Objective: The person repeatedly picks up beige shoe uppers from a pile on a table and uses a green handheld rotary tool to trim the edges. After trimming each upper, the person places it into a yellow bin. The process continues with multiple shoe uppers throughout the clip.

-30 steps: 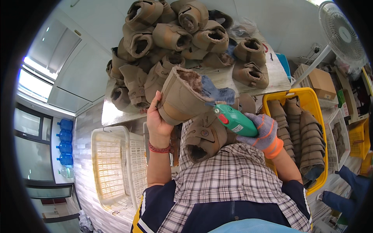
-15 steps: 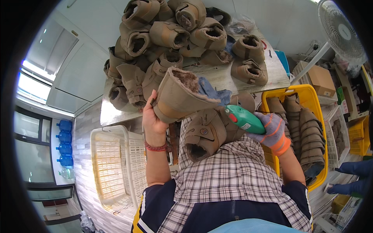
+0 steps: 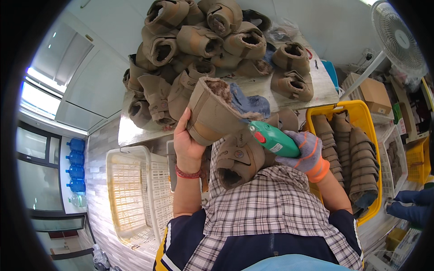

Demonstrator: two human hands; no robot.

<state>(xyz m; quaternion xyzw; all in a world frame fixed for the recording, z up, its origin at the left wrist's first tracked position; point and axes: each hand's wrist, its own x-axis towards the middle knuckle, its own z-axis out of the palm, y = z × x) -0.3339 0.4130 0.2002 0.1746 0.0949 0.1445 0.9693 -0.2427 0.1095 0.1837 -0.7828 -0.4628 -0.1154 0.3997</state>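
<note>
Left hand (image 3: pixel 189 147), bare, closed around the lower left side of a tan shoe upper (image 3: pixel 212 115); thumb seen along the side, the other fingers mostly hidden behind. The upper is held tilted above the lap, just off the table's near edge, its brown fleece lining (image 3: pixel 220 90) exposed at the mouth. Blue fabric (image 3: pixel 250 103) lies along the right side of that mouth; whether it is joined on cannot be told. Right hand (image 3: pixel 304 150), gloved in grey and orange, is wrapped firmly around a green handheld tool (image 3: pixel 275 141), whose nose points at the right end of the rim; contact there cannot be made out. Judged from this pose, work along the rim is in hand. For a clean result, the wall should be held taut by the bare hand, the nose led along the edge at a shallow angle, and the loose blue fabric folded clear of it. Bare fingers are best left low and well away from the nose, as now. Below, a second shoe upper (image 3: pixel 238 157) rests on the checked apron (image 3: pixel 257 203). Beyond, more uppers (image 3: pixel 199 41) are heaped on the table (image 3: pixel 324 90); at the right, nested ones (image 3: pixel 363 158) are stacked in a yellow crate (image 3: pixel 378 198).
</note>
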